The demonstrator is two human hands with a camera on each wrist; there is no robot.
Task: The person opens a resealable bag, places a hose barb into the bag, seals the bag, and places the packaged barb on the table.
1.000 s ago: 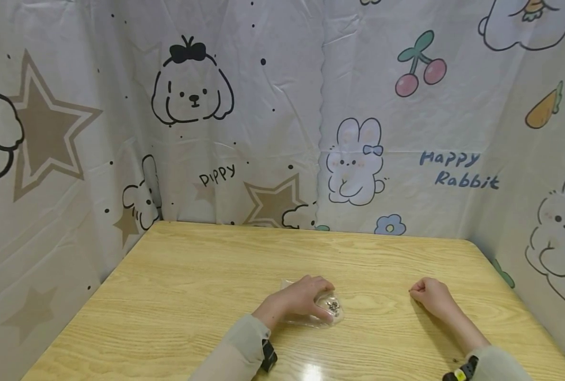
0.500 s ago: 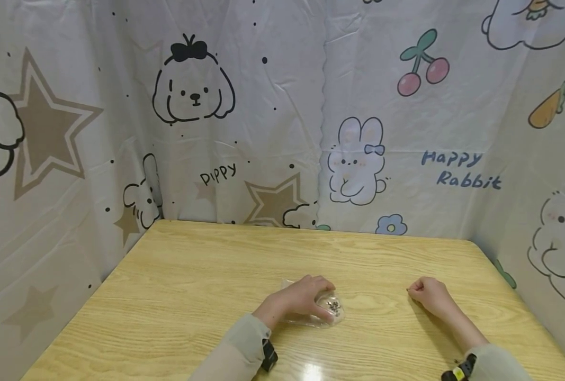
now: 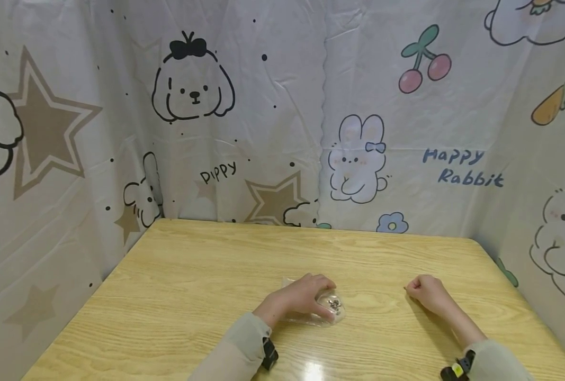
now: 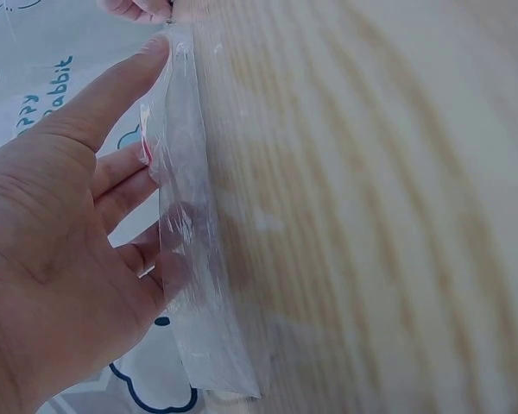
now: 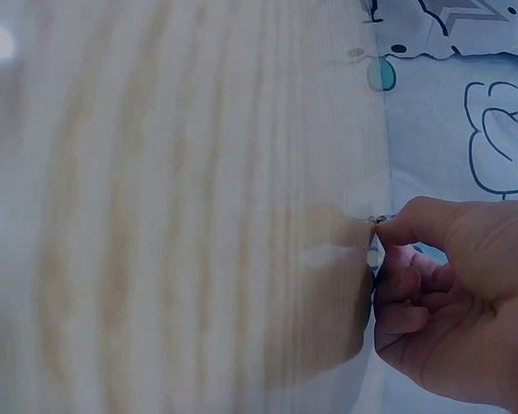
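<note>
A clear plastic bag (image 3: pixel 311 319) lies flat on the table. Several small dark metallic pieces (image 3: pixel 334 304) show at its right end. Over the bag rests my left hand (image 3: pixel 301 297), thumb and fingers spread to either side of those pieces. The left wrist view shows the fingertips and the long thumb at the edge of the bag (image 4: pixel 190 293), which has a red strip near the fingers. Farther right, close over the table, my right hand (image 3: pixel 427 292) pinches a tiny dark piece (image 5: pixel 379 220) between thumb and forefinger; its exact kind is too small to tell.
The light wood-grain table (image 3: pixel 191 275) ends at a printed curtain (image 3: pixel 263 132) at the back and on both sides. Dark straps with small devices (image 3: pixel 456 369) sit on both wrists.
My right hand has shifted very slightly left, and the tip of the small piece shows more beyond its fingers. The left hand and the bag have stayed in place.
</note>
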